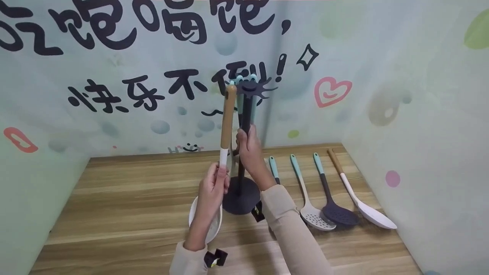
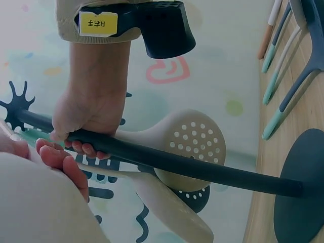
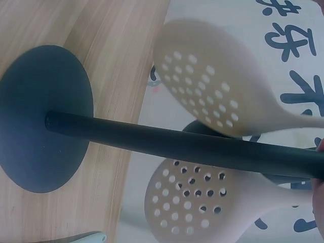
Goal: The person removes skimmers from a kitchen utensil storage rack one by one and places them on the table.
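Observation:
My left hand [image 1: 211, 191] grips the white lower handle of a ladle [image 1: 228, 118], which stands upright with its wooden end at the top, beside the hooks. Its white bowl hangs below, partly behind my forearm. My right hand [image 1: 252, 151] holds the pole of a dark utensil stand [image 1: 240, 198], just below its claw-like top. Pale slotted spoons [image 3: 202, 76] and a pale turner [image 2: 169, 202] hang around the pole. A dark slotted utensil [image 2: 197, 200] hangs partly hidden behind them.
Right of the stand, on the wooden table [image 1: 126, 206], lie a pale skimmer [image 1: 317, 219], a dark slotted turner [image 1: 340, 215] and a white spoon with wooden handle [image 1: 376, 217]. Another teal-handled utensil [image 1: 273, 168] is partly hidden by my right arm. Printed cloth walls [image 1: 420, 114] enclose the table.

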`<action>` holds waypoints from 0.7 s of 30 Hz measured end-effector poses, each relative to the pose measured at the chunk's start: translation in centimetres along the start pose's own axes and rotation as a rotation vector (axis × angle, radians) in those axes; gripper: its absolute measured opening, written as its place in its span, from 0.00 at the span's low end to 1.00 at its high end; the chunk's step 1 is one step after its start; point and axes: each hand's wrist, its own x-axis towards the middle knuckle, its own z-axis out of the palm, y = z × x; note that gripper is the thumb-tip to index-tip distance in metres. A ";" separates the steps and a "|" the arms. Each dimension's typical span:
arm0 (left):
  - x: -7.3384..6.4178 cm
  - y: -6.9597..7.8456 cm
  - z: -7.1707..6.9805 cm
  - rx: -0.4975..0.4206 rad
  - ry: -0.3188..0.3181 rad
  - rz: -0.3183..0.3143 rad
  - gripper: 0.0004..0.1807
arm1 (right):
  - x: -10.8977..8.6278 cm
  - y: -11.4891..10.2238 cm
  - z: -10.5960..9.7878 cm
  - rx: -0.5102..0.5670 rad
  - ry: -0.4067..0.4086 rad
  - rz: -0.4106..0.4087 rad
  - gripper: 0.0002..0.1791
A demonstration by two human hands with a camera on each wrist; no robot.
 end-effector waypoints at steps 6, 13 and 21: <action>0.2 -0.7 -0.7 -0.078 0.058 0.010 0.13 | 0.0 -0.1 0.1 -0.008 0.008 0.006 0.06; 0.5 -4.3 -2.1 -0.143 0.174 -0.052 0.09 | 0.0 -0.3 0.0 0.000 0.005 0.004 0.05; 0.8 -9.1 -3.2 -0.154 0.289 -0.113 0.10 | 0.1 -0.1 0.0 0.025 -0.002 0.014 0.06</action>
